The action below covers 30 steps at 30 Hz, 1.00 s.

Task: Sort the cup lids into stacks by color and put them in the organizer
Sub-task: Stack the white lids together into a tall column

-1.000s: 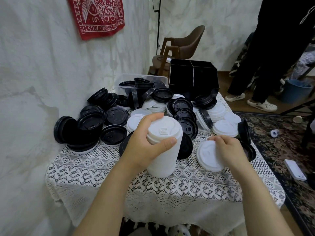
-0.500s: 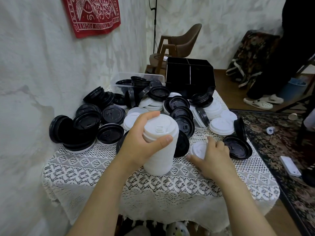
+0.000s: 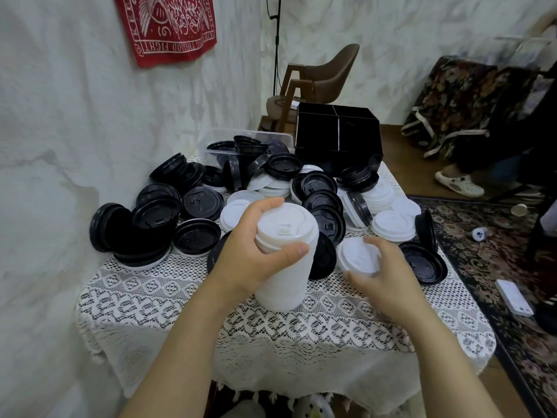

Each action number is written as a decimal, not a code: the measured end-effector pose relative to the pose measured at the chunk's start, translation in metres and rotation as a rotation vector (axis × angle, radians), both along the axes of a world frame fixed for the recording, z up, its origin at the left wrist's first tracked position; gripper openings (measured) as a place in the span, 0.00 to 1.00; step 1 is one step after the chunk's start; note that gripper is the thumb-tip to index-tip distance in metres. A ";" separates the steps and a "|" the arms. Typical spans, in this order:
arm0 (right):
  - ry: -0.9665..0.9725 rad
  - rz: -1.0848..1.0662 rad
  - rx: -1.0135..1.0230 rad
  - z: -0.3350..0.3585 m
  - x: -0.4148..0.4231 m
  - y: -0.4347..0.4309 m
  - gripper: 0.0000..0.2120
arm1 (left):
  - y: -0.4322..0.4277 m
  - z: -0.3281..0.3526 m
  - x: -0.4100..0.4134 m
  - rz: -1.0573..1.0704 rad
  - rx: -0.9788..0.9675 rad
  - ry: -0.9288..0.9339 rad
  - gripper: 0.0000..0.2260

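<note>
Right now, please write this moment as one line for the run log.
left hand: grips white lid stack | right hand: holds single white lid | organizer: far side, untouched

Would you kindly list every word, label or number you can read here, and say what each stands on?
"THROOD FIGHT": seems to read so along the lower border of the red wall cloth; its start is unclear.
"KEE": up the cloth's left border, cut off by the frame.
Embossed marks on the black lids and atop the white lid stack: too small to read.
</note>
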State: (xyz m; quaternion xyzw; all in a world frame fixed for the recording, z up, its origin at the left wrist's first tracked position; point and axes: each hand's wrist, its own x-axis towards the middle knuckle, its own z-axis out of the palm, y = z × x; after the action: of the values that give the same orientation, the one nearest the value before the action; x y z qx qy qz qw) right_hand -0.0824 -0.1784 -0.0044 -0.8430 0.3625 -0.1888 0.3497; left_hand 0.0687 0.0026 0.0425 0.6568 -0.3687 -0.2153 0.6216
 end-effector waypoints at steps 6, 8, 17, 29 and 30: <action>-0.349 -0.012 -0.085 0.029 0.010 0.011 0.29 | -0.001 -0.002 -0.003 0.003 -0.042 0.004 0.38; -0.471 0.037 -0.055 0.042 0.015 0.019 0.27 | -0.002 -0.004 -0.003 0.003 -0.045 0.004 0.40; -0.552 0.406 0.033 0.063 0.039 0.053 0.25 | -0.001 -0.004 -0.006 -0.035 -0.076 0.002 0.35; -0.421 0.530 0.114 0.059 0.049 0.060 0.23 | -0.003 -0.010 0.000 -0.029 -0.088 0.056 0.39; -0.418 0.533 0.117 0.059 0.049 0.061 0.23 | -0.002 -0.010 0.000 -0.032 -0.084 0.065 0.41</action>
State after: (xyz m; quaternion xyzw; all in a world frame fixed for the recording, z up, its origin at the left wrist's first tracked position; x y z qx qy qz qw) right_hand -0.0334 -0.1176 0.0544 -0.8295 0.0604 -0.2384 0.5014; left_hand 0.0690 0.0002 0.0323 0.6166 -0.3675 -0.2309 0.6568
